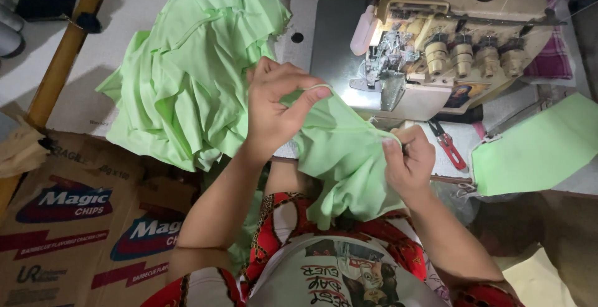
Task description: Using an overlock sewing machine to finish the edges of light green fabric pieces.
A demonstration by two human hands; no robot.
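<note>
Cloth: we held a light green cloth (pixel 339 151) stretched between both hands, over our lap and just in front of the sewing machine (pixel 436 51).
Left hand: our left hand (pixel 274 104) had its grip clamped on the cloth's thin folded edge, thumb and forefinger pinched together, raised above the rest of the piece.
Right hand: our right hand (pixel 411 160) had its grip closed on the other end of that edge, lower and nearer the machine's plate.
Doing it well: we judged the edge wanted even tension between the two pinches, flat and untwisted, so the seam line stayed straight.
Pile: a heap (pixel 187 76) of the same green cloth lay on the desk (pixel 124 20) to our left, touching the held piece.
Snips: red-handled snips (pixel 448 145) lay on the desk just beside our right hand.
Cut piece: a flat green piece (pixel 542 151) lay further right, apart from our hands.
Box: a printed cardboard box (pixel 75 220) sat below the desk on our left.
</note>
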